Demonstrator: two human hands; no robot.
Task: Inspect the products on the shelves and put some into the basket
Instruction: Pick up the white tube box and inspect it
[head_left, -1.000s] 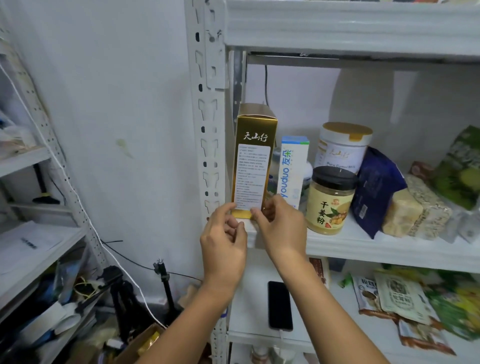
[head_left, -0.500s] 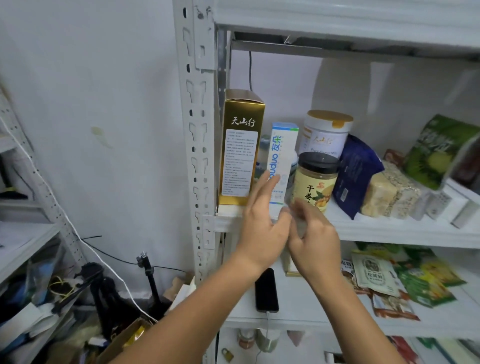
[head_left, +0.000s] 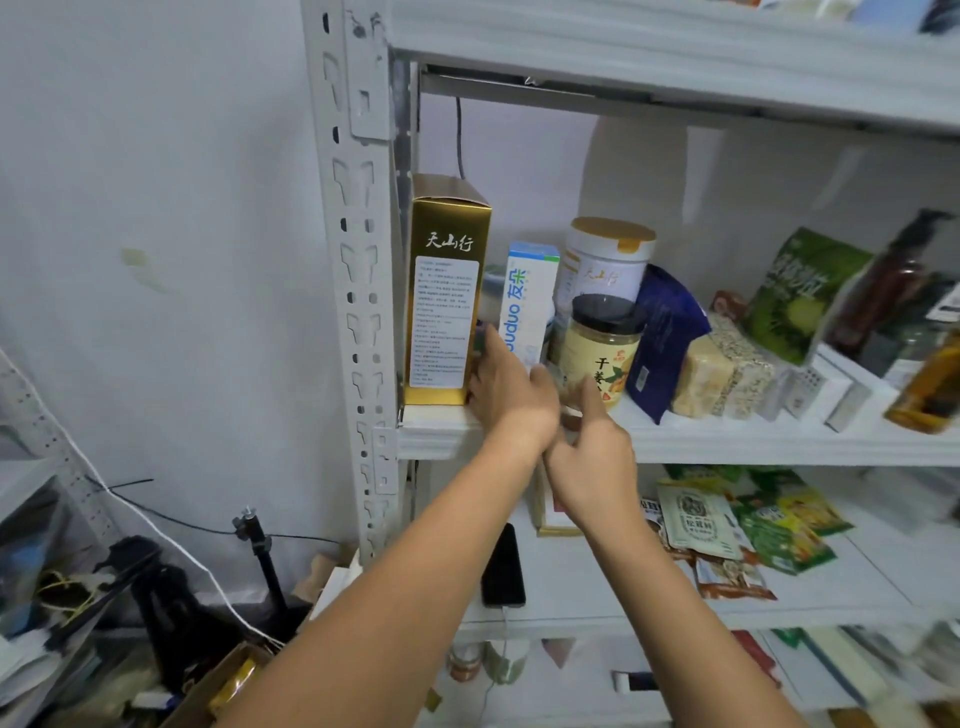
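On the middle shelf (head_left: 753, 441), a tall gold box (head_left: 447, 291) stands at the far left beside the post. Next to it is a white and blue box (head_left: 530, 296). My left hand (head_left: 506, 387) has reached in and wraps around this box's lower part, thumb on its left side. A yellow jar with a black lid (head_left: 602, 353) stands to the right, with a white tub (head_left: 608, 260) behind it. My right hand (head_left: 592, 457) hovers just below the jar with fingers loose, holding nothing. No basket is in view.
Further right on the shelf are a dark blue pouch (head_left: 667, 332), pale snack blocks (head_left: 722, 369) and a green kiwi bag (head_left: 800, 291). The lower shelf holds a black phone (head_left: 503, 566) and several packets (head_left: 727, 519). The perforated steel post (head_left: 358, 260) borders the left.
Both hands left the gold box, which now stands on the shelf. My left hand moved right onto the white and blue box; my right hand dropped below the jar.
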